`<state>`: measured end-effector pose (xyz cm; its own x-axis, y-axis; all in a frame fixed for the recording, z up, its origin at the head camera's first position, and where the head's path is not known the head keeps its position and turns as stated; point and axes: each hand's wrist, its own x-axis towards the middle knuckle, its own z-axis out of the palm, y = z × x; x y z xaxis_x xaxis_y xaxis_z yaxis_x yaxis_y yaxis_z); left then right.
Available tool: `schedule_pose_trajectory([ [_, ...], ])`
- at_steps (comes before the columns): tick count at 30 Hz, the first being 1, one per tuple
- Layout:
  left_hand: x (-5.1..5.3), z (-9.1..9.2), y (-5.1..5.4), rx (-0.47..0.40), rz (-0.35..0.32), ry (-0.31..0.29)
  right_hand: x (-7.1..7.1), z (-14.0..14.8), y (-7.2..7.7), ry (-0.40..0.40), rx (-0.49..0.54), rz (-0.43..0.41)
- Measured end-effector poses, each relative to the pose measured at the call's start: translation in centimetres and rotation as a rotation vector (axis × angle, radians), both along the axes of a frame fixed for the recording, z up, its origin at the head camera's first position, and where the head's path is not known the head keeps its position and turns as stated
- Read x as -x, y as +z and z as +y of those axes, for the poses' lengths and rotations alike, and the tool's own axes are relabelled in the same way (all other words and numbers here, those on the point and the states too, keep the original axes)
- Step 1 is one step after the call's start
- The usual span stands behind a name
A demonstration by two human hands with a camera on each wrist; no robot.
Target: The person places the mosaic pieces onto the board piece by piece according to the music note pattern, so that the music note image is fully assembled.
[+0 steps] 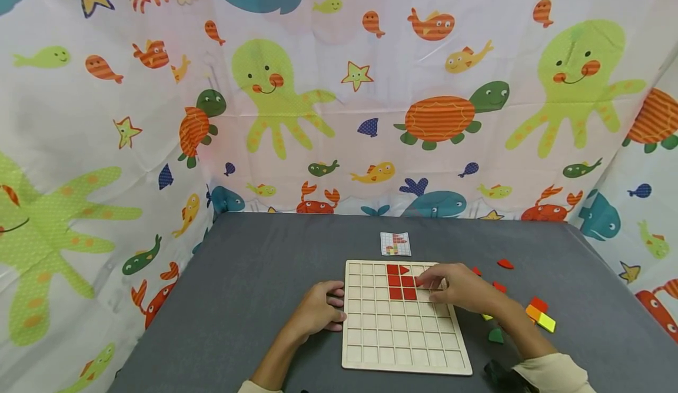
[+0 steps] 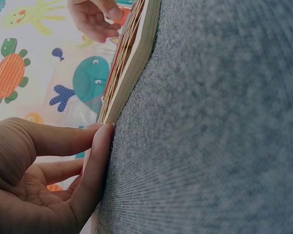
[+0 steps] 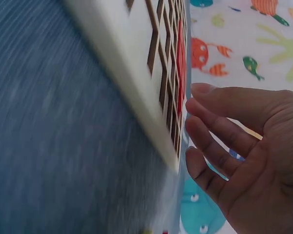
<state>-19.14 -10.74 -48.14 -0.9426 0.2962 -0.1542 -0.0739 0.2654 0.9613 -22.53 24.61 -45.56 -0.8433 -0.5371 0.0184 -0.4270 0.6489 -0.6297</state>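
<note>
Wooden grid board (image 1: 401, 339) is touched at nine o'clock by the left hand (image 1: 318, 307), grip loose; right hand (image 1: 458, 287) is poised around two, grip half-open, nothing visibly pinched. Red tiles (image 1: 394, 281) at twelve could be knocked askew by a careless fingertip tbh.

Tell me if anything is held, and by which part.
Cannot be told: left hand touches the left edge of the board; right hand is beside red pieces.

I record a white cloth (image 1: 339, 99), creased, from nine o'clock through twelve to three, faintly pink at twelve. I note a printed octopus (image 1: 267, 69) at eleven, turtle (image 1: 439, 119) at two, and a grey table (image 1: 254, 287) at six.
</note>
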Motion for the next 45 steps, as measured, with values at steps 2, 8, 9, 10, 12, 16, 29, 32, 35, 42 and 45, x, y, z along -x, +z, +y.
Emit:
schedule_pose_trajectory([
  [2, 0.0, 0.0, 0.0, 0.0, -0.001, 0.0, -0.2, 0.9, 0.0, -0.018, -0.001, 0.003],
  [8, 0.0, -0.1, 0.0, 0.0, 0.003, -0.001, -0.9, 3.9, 0.3, -0.102, 0.01, -0.03],
  [9, 0.0, 0.0, 0.0, 0.0, 0.003, -0.001, -1.0, 4.5, 0.4, -0.117, 0.01, -0.037],
  [10, 0.0, 0.0, 0.0, -0.001, 0.002, 0.0, -1.1, 5.0, 0.4, -0.129, 0.011, -0.043],
  [12, 0.0, 0.0, 0.0, -0.003, 0.003, 0.002, -1.3, 6.1, 0.4, -0.156, 0.012, -0.05],
  [16, 0.0, 0.0, -0.1, -0.009, -0.001, 0.001, -1.7, 8.3, 0.3, -0.207, 0.009, -0.043],
  [29, 0.1, 0.0, -0.1, -0.01, -0.005, 0.002, -2.6, 14.1, 0.0, -0.328, -0.023, -0.113],
  [32, 0.1, 0.0, -0.2, -0.01, -0.004, 0.004, -2.9, 15.4, 0.0, -0.316, -0.024, -0.103],
  [35, 0.1, 0.0, -0.2, -0.008, -0.003, 0.006, -3.1, 16.6, -0.1, -0.303, -0.02, -0.116],
  [42, 0.0, 0.0, -0.1, -0.007, 0.0, 0.006, -3.2, 18.7, -0.6, -0.296, -0.027, -0.191],
  [45, 0.0, 0.0, -0.1, -0.009, -0.001, 0.007, -3.4, 19.2, -0.7, -0.27, -0.019, -0.203],
])
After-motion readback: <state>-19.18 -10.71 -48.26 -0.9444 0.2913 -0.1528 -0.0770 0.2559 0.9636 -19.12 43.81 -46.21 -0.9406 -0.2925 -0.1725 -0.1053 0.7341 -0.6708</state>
